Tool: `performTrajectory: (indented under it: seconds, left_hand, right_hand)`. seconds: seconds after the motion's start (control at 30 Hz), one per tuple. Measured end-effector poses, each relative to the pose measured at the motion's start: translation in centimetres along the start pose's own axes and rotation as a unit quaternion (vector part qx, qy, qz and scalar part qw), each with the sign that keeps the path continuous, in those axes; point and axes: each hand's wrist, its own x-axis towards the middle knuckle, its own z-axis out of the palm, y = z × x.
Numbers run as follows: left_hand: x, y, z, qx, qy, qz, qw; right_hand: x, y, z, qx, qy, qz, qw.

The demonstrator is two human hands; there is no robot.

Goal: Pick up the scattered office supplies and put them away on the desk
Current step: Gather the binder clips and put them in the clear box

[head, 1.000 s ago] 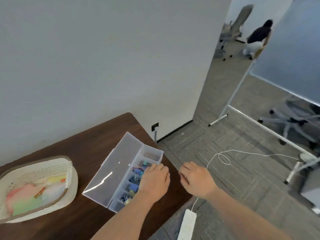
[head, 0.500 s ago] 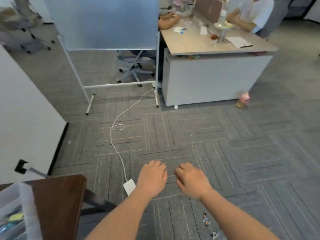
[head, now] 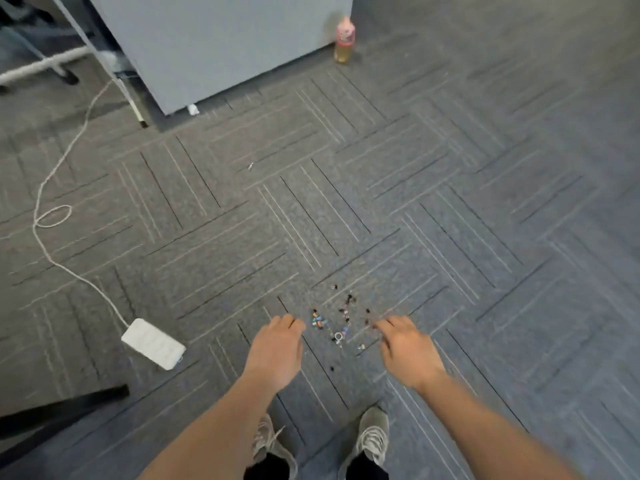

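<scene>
Reaching step: the left hand (head: pixel 275 348), fingers loosely curled and empty, and the right hand (head: pixel 405 344), fingers slightly spread and empty, flank the clips (head: pixel 337 323) scattered on the carpet. Next comes stooping and pinching. A power strip (head: pixel 153 343) lies well left of the clips; nothing blocks them.

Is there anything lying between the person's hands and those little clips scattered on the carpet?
Nothing visible. The small coloured and black binder clips lie on bare grey carpet between the left hand and right hand. The white power strip sits well off to the left.
</scene>
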Motion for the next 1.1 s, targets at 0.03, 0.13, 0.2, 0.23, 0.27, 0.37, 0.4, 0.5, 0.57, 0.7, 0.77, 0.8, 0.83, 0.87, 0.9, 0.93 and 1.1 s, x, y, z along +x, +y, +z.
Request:
performTrajectory:
  seconds: [0.03,0.13,0.2,0.23,0.27,0.37,0.4,0.5,0.57,0.7,0.77,0.8,0.83,0.87,0.9,0.93,1.1]
  left_hand:
    - [1.1,0.2,2.4,0.000,-0.016,0.001,1.000]
    - [4.9,-0.3,9.9,-0.002,-0.054,0.009,0.998]
    - [7.8,-1.5,15.2,-0.003,-0.065,0.011,0.998]
    - [9.1,-2.3,17.8,-0.002,-0.071,0.008,0.997]
    - [10.5,-3.2,20.5,0.001,-0.075,0.005,0.997]
    - [14.1,-6.1,28.3,0.026,-0.079,0.007,0.996]
    - [15.2,-7.2,30.8,0.035,-0.086,0.004,0.996]
    - [18.7,-10.4,38.1,0.068,-0.104,0.006,0.992]
    - [21.1,-12.5,42.0,0.084,-0.097,0.017,0.992]
    - [26.0,-15.6,48.8,0.100,-0.083,0.023,0.991]
    - [28.0,-16.4,51.1,0.105,-0.081,0.029,0.991]
    - [28.7,-16.5,52.1,0.112,-0.077,0.037,0.990]
    - [29.3,-16.6,53.0,0.124,-0.069,0.043,0.989]
    - [29.9,-16.7,53.8,0.137,-0.057,0.049,0.988]
    - [30.4,-16.6,54.5,0.146,-0.043,0.054,0.987]
    - [30.9,-16.5,54.9,0.149,-0.029,0.061,0.987]
    - [34.8,-15.7,54.7,0.135,0.022,0.124,0.983]
  right_hand:
    - [0.4,1.8,1.9,0.005,-0.010,0.014,1.000]
    - [2.2,6.4,8.5,0.024,-0.038,0.043,0.998]
    - [4.0,9.0,13.4,0.019,-0.055,0.056,0.997]
    - [5.0,10.2,15.9,0.021,-0.065,0.064,0.996]
    - [6.0,11.6,18.6,0.024,-0.071,0.072,0.995]
    - [8.7,15.5,26.4,0.037,-0.076,0.106,0.991]
    - [9.6,16.8,28.9,0.036,-0.084,0.114,0.989]
    - [12.5,21.0,36.5,0.000,-0.103,0.128,0.986]
    - [14.8,23.4,40.3,-0.023,-0.101,0.135,0.985]
    - [19.7,27.6,46.1,-0.031,-0.041,0.162,0.985]
    - [21.8,28.9,48.1,-0.014,-0.016,0.171,0.985]
    - [22.6,29.3,48.9,-0.005,-0.006,0.170,0.985]
    - [23.3,29.3,49.6,0.002,0.004,0.163,0.987]
    - [24.0,29.1,50.1,0.003,0.011,0.151,0.988]
    - [24.4,28.8,50.6,0.002,0.015,0.131,0.991]
    - [24.9,28.3,50.9,0.000,0.015,0.100,0.995]
    - [29.0,26.9,50.5,-0.045,0.037,-0.079,0.995]
